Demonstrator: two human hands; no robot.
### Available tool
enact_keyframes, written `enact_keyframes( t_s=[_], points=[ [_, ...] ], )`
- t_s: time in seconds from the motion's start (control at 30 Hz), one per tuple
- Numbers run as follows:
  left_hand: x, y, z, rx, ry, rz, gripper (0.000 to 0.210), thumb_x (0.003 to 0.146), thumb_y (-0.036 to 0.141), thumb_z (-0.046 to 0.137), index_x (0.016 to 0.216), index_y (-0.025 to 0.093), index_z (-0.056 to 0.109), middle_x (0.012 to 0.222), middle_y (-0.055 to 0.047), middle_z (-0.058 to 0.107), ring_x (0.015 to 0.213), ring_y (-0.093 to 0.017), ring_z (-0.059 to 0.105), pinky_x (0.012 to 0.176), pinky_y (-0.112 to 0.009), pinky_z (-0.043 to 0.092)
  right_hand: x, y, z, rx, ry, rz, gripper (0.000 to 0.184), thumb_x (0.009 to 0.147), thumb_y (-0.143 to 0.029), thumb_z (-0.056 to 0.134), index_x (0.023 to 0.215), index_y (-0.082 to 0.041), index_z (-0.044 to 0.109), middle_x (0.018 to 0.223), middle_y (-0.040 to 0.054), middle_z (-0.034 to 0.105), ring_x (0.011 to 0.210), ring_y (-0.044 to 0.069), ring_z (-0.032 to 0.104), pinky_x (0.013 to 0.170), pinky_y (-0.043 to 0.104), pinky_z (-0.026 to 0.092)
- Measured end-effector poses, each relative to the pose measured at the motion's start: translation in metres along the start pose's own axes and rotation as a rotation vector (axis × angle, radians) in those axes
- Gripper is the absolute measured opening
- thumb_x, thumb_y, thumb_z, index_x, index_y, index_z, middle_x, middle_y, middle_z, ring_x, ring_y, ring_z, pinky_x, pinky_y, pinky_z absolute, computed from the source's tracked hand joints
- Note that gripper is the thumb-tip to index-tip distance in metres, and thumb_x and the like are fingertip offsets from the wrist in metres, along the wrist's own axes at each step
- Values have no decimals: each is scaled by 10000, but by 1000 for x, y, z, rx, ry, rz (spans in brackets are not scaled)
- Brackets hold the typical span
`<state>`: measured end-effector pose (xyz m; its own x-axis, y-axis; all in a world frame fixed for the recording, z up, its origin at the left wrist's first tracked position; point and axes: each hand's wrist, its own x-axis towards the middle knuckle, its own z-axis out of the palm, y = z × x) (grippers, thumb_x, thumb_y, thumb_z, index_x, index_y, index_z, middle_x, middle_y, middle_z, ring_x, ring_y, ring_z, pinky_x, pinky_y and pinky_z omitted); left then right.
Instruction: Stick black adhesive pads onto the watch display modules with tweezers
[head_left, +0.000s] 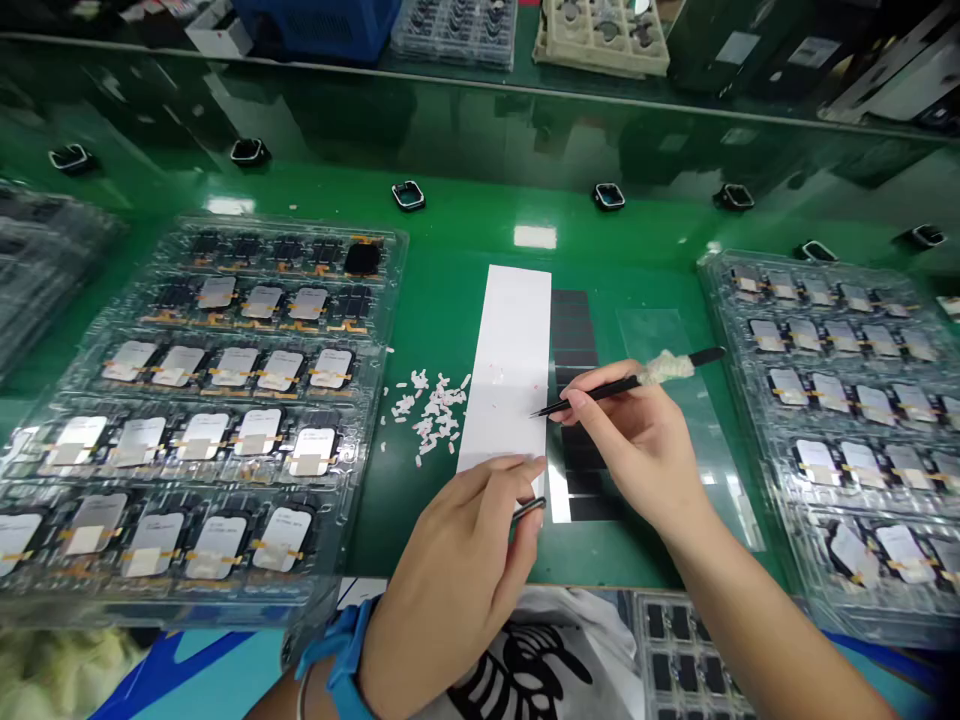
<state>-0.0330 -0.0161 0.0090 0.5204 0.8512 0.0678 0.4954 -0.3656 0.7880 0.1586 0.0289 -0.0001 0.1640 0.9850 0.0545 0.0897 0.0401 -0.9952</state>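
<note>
My right hand point(641, 435) grips a pair of black tweezers point(611, 388) with a pale wrapping on the shaft. Their tips point left, over a white paper strip point(514, 340); whether they touch it I cannot tell. At the strip's lower end, my left hand point(480, 560) pinches a small dark part point(529, 508), mostly hidden by the fingers. Right of the paper lies a sheet with black rectangles point(576, 330), partly covered by my right hand. Many tiny white pieces point(435, 410) are scattered to the left of the paper.
Clear trays of square silver-backed parts stand left point(225, 440) and right point(847, 400). A transparent sheet point(675, 340) lies beside my right hand. Several small black watch cases point(409, 195) line the back, below a shelf point(465, 85). Another tray point(686, 650) sits below the table edge.
</note>
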Motion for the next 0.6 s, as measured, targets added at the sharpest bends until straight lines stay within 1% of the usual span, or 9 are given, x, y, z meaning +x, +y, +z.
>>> enact_keyframes(
  t_s=[0.1,0.17,0.23,0.3,0.4,0.47,0.53,0.6],
  points=[
    [-1,-1,-5,-14,29,-12,171,1022,179,416,1170,235,479,1248,-84,652,1221,-201,598,978,-371,535,7,-8,-5,25,116,-62,130,819,-273,764,850,-205,658,851,-9,632,697,110,706,706,238,627],
    [-1,-2,-9,-27,78,-48,182,1031,202,402,1191,247,478,1211,-67,674,1159,-177,643,946,-334,561,12,-17,-8,13,154,-111,96,821,-262,761,831,-214,678,864,-5,629,707,111,706,715,239,636],
    [-1,-2,-11,-27,100,-67,199,1037,217,391,1212,259,477,1193,-52,688,1126,-161,666,937,-311,573,13,-24,-9,12,129,-155,66,825,-254,755,824,-221,698,867,-4,628,709,112,707,715,239,644],
    [-1,-2,-9,-10,76,-44,200,1038,222,384,1211,260,477,1236,-52,682,1166,-159,655,962,-307,571,10,-24,-7,33,94,-183,53,831,-256,747,817,-221,710,868,-1,639,705,112,709,712,239,648],
    [-2,-4,-1,62,-8,2,205,1037,222,371,1213,236,474,1343,-79,643,1285,-179,588,1024,-337,546,1,-13,-8,48,39,-137,82,849,-298,729,831,-218,725,881,15,683,715,134,723,734,286,658],
    [-6,-10,5,129,-31,1,246,1035,233,361,1253,224,473,1379,-93,624,1320,-196,561,1045,-367,533,-8,-3,-13,32,-3,-88,112,862,-335,713,883,-228,740,930,34,713,761,167,741,773,348,660],
    [-12,-16,7,182,10,-43,302,1025,253,372,1309,238,473,1391,-78,621,1304,-207,578,1042,-373,534,-16,0,-25,-38,-11,-88,135,875,-358,693,946,-257,748,983,49,727,822,200,749,794,389,653],
    [-17,-23,5,209,125,-99,325,1000,270,412,1312,271,503,1352,-44,656,1234,-214,637,990,-337,565,-21,-5,-41,-189,43,-162,134,895,-363,659,951,-286,754,977,56,738,873,222,742,784,391,642]
  ],
)
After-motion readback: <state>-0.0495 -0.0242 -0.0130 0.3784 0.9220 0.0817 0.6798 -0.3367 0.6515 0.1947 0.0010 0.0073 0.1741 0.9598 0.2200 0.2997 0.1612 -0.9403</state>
